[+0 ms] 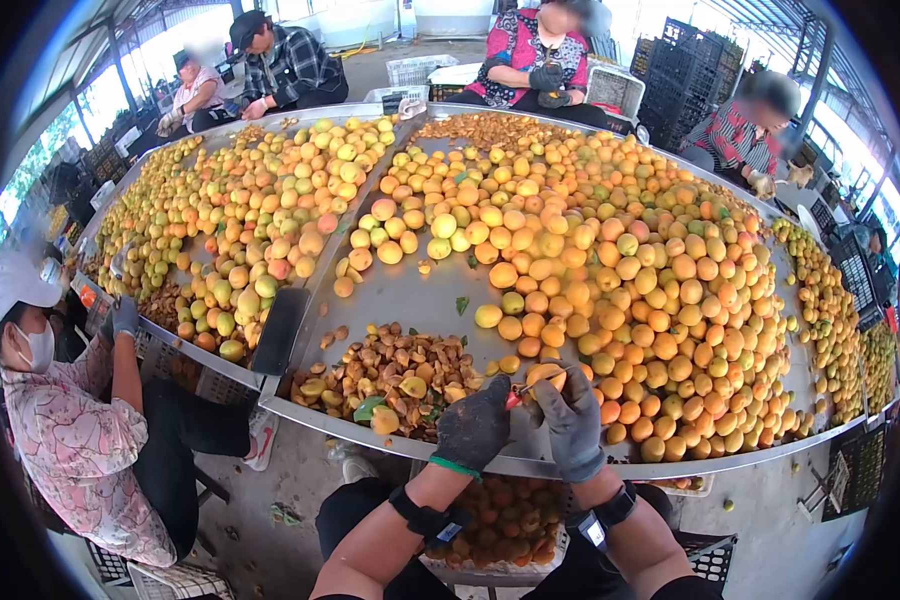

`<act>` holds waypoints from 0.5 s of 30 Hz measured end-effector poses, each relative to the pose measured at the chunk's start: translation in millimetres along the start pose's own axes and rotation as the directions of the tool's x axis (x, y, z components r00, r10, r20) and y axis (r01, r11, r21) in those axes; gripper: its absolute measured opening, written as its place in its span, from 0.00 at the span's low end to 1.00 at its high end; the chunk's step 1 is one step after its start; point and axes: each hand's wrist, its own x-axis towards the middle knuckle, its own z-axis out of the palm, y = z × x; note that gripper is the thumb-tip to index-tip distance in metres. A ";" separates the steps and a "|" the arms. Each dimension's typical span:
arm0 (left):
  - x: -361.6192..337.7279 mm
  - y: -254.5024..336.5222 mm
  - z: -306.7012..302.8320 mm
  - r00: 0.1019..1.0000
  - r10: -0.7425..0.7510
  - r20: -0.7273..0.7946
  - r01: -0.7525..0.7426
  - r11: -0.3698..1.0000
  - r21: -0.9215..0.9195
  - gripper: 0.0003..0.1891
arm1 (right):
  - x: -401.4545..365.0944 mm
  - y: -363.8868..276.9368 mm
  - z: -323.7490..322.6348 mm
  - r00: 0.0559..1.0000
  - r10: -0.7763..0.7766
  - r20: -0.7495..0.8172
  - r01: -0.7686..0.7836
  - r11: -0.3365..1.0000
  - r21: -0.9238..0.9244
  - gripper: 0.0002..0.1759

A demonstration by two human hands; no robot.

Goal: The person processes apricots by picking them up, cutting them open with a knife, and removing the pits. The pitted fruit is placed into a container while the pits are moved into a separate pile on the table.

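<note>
Over the near edge of the metal table, both of my hands wear grey gloves and meet close together. My left hand (473, 425) is closed around a small red-handled knife (513, 399), whose blade is mostly hidden by the fruit and fingers. Pinched in the fingers of my right hand (572, 425) is an orange apricot (545, 375), touching the knife side. Left of my hands lies a heap of brown pits (390, 372) with some fruit scraps and leaves. A large pile of whole apricots (670, 330) spreads beyond and to the right.
Below the table edge, between my knees, a light crate (505, 577) holds cut fruit. A raised metal divider (355, 215) splits the table, with a dark flat panel (282, 330) at its near end. Co-workers sit around it, one masked person (80, 430) close at left.
</note>
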 end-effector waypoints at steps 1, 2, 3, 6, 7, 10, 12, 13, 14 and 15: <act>3.0 -1.4 2.3 0.997 -0.077 -0.002 0.077 0.989 -0.124 0.16 | 0.1 2.0 -1.5 0.999 -0.025 0.030 0.025 0.999 0.021 0.17; 4.9 -1.9 3.1 0.988 -0.156 0.005 0.152 0.957 -0.248 0.15 | -1.9 7.6 -3.8 0.999 -0.028 0.030 0.028 0.999 0.023 0.17; 8.9 -4.1 1.1 0.988 -0.153 0.001 0.148 0.958 -0.247 0.15 | -4.7 15.1 -6.6 0.994 -0.076 0.081 0.089 0.982 -0.166 0.19; 15.6 -8.8 -7.4 0.985 -0.161 0.053 0.168 0.975 -0.145 0.15 | -3.1 4.2 -2.7 0.976 -0.152 0.155 0.207 0.864 -0.458 0.21; 12.9 -10.6 -3.1 0.987 -0.134 0.090 0.148 0.972 -0.183 0.15 | -0.2 3.9 -5.5 0.995 -0.002 0.097 0.023 0.978 -0.208 0.20; 12.1 -15.3 -2.7 0.973 -0.097 0.210 0.161 0.935 -0.315 0.15 | 4.3 -1.3 -12.5 0.960 0.270 0.072 -0.279 0.923 0.265 0.22; 17.5 -17.0 -13.7 0.954 -0.075 0.290 0.194 0.892 -0.408 0.15 | 8.8 5.4 -22.1 0.954 0.284 0.092 -0.299 0.900 0.317 0.21; 18.5 -14.7 -29.3 0.917 -0.134 0.375 0.303 0.845 -0.440 0.14 | 10.1 4.2 -25.3 0.937 0.335 0.100 -0.347 0.861 0.373 0.17; 18.1 -14.3 -41.6 0.868 -0.187 0.459 0.411 0.789 -0.457 0.14 | 13.8 5.8 -31.2 0.939 0.333 0.090 -0.341 0.860 0.378 0.17; 17.3 -16.0 -47.1 0.837 -0.274 0.473 0.518 0.675 -0.526 0.09 | 19.0 8.6 -40.4 0.956 0.291 0.029 -0.283 0.896 0.343 0.15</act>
